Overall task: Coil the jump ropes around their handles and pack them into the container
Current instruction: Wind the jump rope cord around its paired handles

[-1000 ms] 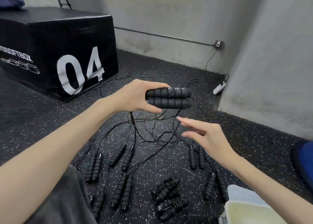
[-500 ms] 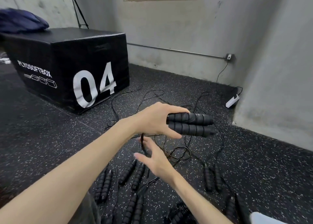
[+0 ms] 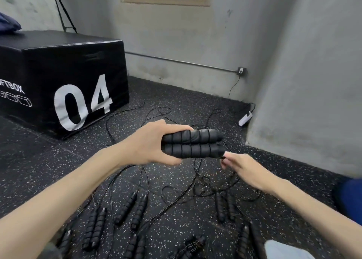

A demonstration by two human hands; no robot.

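**Right hand now at the cord end of the handles: first wrap about to start**

Head view: right hand (image 3: pixel 242 168) has swung from below the left wrist, at 6 o'clock of the grip half a second ago, to 3 o'clock of the handle pair (image 3: pixel 193 146). Its fingertips (image 3: pixel 225 156) now sit at the handles' free end, where the cord (image 3: pixel 197 172) exits. Looks like a pinch on the cord, but motion blur there; can't confirm contact.

Left hand (image 3: pixel 150 143) unchanged: fingers and thumb wrapped round both handles, held side by side, level, above the floor (image 3: pixel 176 105).

Cord hangs slack from the handle end into the tangle at 6 o'clock. No turns on the handles yet.

Remaining work is heavy: several uncoiled pairs (image 3: pixel 131 207) lie on the floor at 6–7 o'clock, and one wound bundle (image 3: pixel 193 244) at 6 o'clock. Container (image 3: pixel 284 249) is only partly in frame at 5 o'clock; contents not visible.

Judgement: coiling phase for this rope starts now. Risk is the slack cord dragging neighbouring cords up, since they overlap.
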